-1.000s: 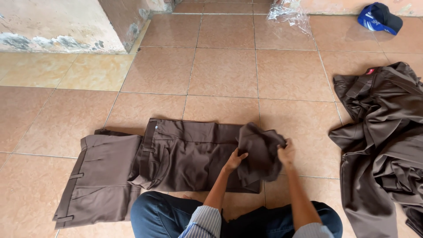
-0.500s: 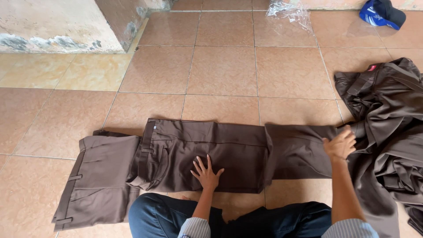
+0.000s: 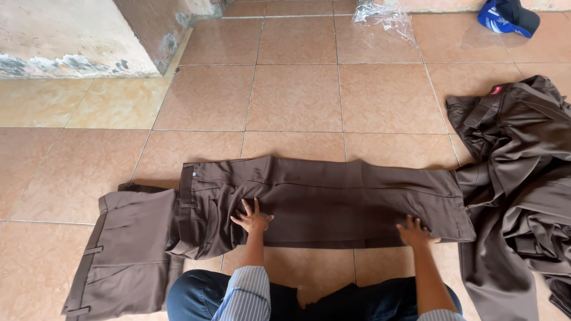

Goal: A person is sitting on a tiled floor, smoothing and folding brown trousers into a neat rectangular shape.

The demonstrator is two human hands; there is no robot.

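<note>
A pair of dark brown trousers [image 3: 333, 196] lies stretched out flat on the tiled floor, waistband at the left, leg hems at the right. My left hand [image 3: 251, 217] presses flat on the upper leg area near the waist, fingers spread. My right hand [image 3: 413, 232] rests flat on the near edge of the leg, close to the hem. Neither hand grips the cloth.
A folded brown garment [image 3: 125, 249] lies at the left, partly under the waistband. A heap of brown clothes [image 3: 523, 178] sits at the right. A blue cap [image 3: 508, 15] and crumpled clear plastic [image 3: 383, 15] lie far off. A concrete step [image 3: 71, 41] stands at the upper left.
The bunched trouser leg has been unfolded and pulled out to the right. My right hand moved right, then back to the near edge; my left hand now presses near the waist.
</note>
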